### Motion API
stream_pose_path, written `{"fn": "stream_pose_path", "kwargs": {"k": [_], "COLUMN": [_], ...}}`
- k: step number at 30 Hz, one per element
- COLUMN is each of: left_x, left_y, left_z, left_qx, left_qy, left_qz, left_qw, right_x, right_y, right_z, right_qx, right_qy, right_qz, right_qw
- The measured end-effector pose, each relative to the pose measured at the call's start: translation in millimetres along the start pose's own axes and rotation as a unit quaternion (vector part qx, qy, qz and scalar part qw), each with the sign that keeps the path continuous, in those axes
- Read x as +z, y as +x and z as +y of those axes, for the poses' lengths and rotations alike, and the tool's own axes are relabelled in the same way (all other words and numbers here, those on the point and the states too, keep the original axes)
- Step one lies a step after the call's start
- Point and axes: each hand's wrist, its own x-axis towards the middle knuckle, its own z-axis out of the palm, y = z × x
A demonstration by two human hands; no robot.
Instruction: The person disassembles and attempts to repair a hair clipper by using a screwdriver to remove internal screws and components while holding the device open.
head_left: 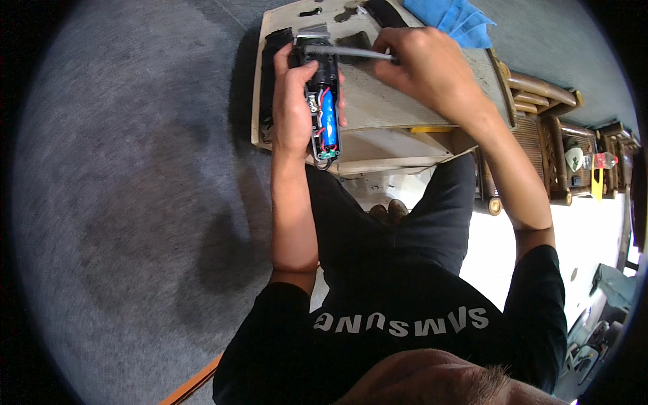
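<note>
An opened hair clipper (325, 74) lies upright in my left hand (291, 108), blade end away from me. My fingers are wrapped round its black body. In its open casing show a blue battery cell (329, 118), red and white wires, and a small green board (327, 154) at the near end. My right hand (428, 71) is closed on a slim grey tool (351, 52) that points left. The tool's far end lies over the clipper just below its blade; whether it touches cannot be told. Its exact kind is unclear.
Under my hands stands a pale wooden table (378, 108) with an open compartment facing me. A black casing piece (277, 44), a small black part (310, 12), a dark long object (386, 13) and a blue cloth (452, 20) lie on it. Bamboo chairs (543, 88) stand right.
</note>
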Motion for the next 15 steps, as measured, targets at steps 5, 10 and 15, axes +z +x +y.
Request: {"fn": "stream_pose_path", "kwargs": {"k": [5,10,15], "left_x": [3.4,1.0,-1.0], "left_y": [-2.9,-3.3,-1.5], "left_z": [7.4,8.2,6.6], "left_qx": [-0.019,-0.010,-0.010], "left_qy": [0.035,0.038,0.028], "left_qz": [-0.010,-0.038,-0.051], "left_qw": [0.999,0.999,0.998], "right_x": [-5.0,-1.6,24.6], "right_y": [5.3,0.0,4.2], "right_z": [7.7,-19.4,-27.9], "right_qx": [0.083,0.135,0.108], "right_qy": [0.252,0.428,0.450], "right_qz": [0.041,0.033,0.035], "right_qw": [0.963,0.893,0.886]}}
